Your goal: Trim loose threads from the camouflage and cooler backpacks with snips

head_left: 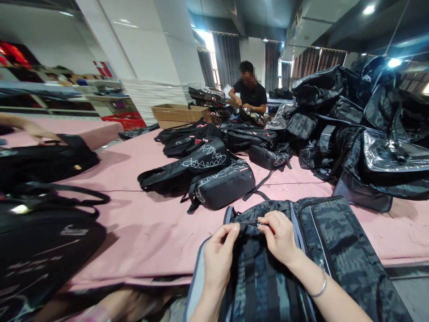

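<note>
Camouflage backpack (246, 286) lies on the near side of the pink bench (134, 241), right of centre in my head view, its long axis running away from the wearer, its rounded end pointing toward the far side. Panning from the left, I pick up another person's hand (42, 133) on a black bag (72, 156), with a black backpack (43, 250) bearing pale lettering below. Next come a cardboard box (177, 116) and a black case (204, 161) with white looping lines. Then I reach the left hand (219, 255), thumb and forefinger pinched on one end of a short dark strip (248, 222) above the rounded end. Beneath it I see mottled black and blue-grey cloth with lengthwise bands, and a pale grey flap (196, 281) at the left side. Farther back, a co-worker (250, 95) in a dark top leans over the work. The right hand (278, 235), wearing a silver bangle (322, 285), pinches the strip's other end. Beside it, a camouflage panel (342, 246) with a pale zipper line slants down rightward. Rightmost, I see heaped camouflage bags (348, 107).
</note>
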`<state>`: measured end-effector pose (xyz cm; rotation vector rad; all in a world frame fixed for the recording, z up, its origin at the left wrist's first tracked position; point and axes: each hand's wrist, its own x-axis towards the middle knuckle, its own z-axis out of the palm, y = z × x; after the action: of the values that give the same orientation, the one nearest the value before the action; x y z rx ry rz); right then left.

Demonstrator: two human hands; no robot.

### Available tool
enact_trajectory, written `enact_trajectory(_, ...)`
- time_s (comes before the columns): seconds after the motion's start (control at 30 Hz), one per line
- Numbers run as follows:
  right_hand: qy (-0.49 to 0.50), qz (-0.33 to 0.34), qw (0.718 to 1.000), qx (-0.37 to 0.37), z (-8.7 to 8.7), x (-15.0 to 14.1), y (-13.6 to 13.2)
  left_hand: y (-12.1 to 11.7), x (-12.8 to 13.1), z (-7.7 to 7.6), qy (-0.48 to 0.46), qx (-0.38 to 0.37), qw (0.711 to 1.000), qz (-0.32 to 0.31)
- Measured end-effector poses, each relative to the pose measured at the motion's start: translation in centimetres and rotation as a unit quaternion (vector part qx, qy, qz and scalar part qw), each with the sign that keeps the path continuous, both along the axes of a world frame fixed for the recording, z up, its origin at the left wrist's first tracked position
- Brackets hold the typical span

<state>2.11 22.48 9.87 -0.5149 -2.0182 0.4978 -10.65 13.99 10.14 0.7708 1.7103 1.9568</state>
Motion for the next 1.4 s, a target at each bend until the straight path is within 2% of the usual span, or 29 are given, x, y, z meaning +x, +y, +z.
enact_trajectory(0.2,0.066,0.01,0.997,-0.038,0.2,0.1,-0.2,0.1,-0.2,-0.4,0.011,-0.001,1.0,0.003)
enact_trajectory(0.3,0.043,0.027,0.998,-0.038,0.3,0.1,-0.2,0.0,-0.3,-0.6,0.027,-0.004,1.0,-0.001)
enact_trajectory(0.37,0.04,0.026,0.997,-0.062,0.3,0.2,-0.2,-0.2,-0.3,-0.6,0.045,-0.008,0.999,-0.006)
enact_trajectory(0.43,0.073,0.035,0.987,-0.14,0.2,0.1,-0.2,-0.3,-0.2,-0.7,0.071,-0.014,0.997,-0.013)
enact_trajectory(0.5,0.105,0.072,0.961,-0.244,-0.1,-0.1,0.0,-0.4,0.0,-0.7,0.101,-0.017,0.995,-0.019)
enact_trajectory(0.6,0.079,0.143,0.923,-0.348,-0.6,-0.6,0.3,-0.4,0.2,-1.0,0.155,-0.016,0.987,-0.039)
enact_trajectory(0.67,0.041,0.139,0.923,-0.357,-0.9,-0.9,0.5,-0.4,0.2,-1.5,0.249,-0.014,0.967,-0.062)
enact_trajectory(0.73,0.018,0.093,0.932,-0.348,-1.1,-1.0,0.6,-0.3,0.1,-2.0,0.373,-0.012,0.924,-0.079)
enact_trajectory(0.8,0.006,0.045,0.935,-0.352,-1.2,-1.0,0.6,-0.3,-0.1,-2.4,0.46,-0.008,0.886,-0.064)
enact_trajectory(0.87,0.001,0.031,0.93,-0.366,-1.2,-1.0,0.5,-0.2,-0.2,-2.4,0.486,-0.002,0.873,-0.033)
enact_trajectory(0.93,0.014,0.045,0.924,-0.378,-1.2,-1.1,0.5,-0.2,-0.1,-2.1,0.456,0.005,0.89,-0.012)
enact_trajectory(0.97,0.027,0.057,0.922,-0.382,-1.2,-1.1,0.5,-0.2,-0.1,-1.9,0.409,0.004,0.913,-0.009)
enact_trajectory(1.03,0.058,0.07,0.918,-0.386,-1.3,-1.1,0.7,-0.3,0.0,-1.5,0.265,-0.009,0.964,-0.004)
enact_trajectory(1.1,0.077,0.073,0.92,-0.377,-1.4,-1.1,0.8,-0.3,-0.1,-1.2,0.127,-0.025,0.991,0.009)
enact_trajectory(1.17,0.078,0.071,0.931,-0.348,-1.4,-0.9,0.7,-0.4,-0.3,-1.0,0.061,-0.032,0.998,0.017)
enact_trajectory(1.4,0.029,0.026,0.985,-0.167,-0.4,-0.4,-0.4,-0.4,-0.3,-0.8,-0.018,-0.025,0.999,0.009)
